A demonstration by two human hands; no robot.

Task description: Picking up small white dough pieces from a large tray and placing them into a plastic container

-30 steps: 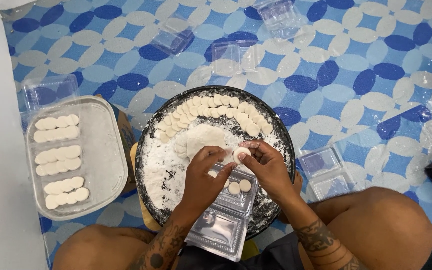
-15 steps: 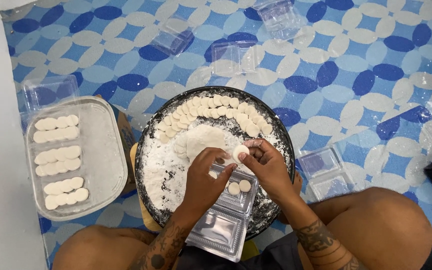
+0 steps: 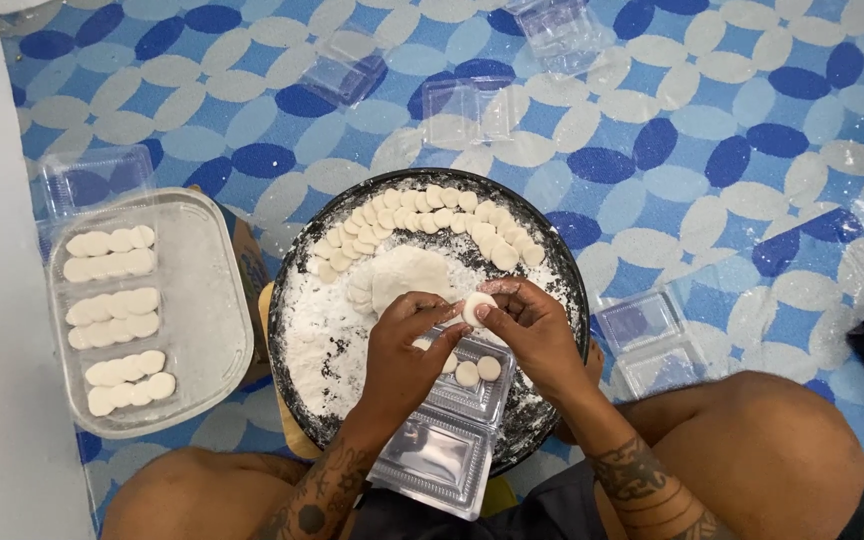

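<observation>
Your left hand (image 3: pixel 404 345) and right hand (image 3: pixel 530 330) together pinch a small, round, white dough disc (image 3: pixel 477 307), smooth and floury, just above a clear hinged plastic box (image 3: pixel 449 430) holding two similar discs, over the flour-dusted black pan (image 3: pixel 302 330).

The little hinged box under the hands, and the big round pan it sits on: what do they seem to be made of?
The hinged box looks like thin clear plastic, glossy: the surface beneath shows through it and its ribbed lid glints. The round pan seems to be dark metal, perhaps enamelled or coated; its black rim is thin and hard-edged, though white flour dusts most of it, so the finish is hard to judge.
</observation>
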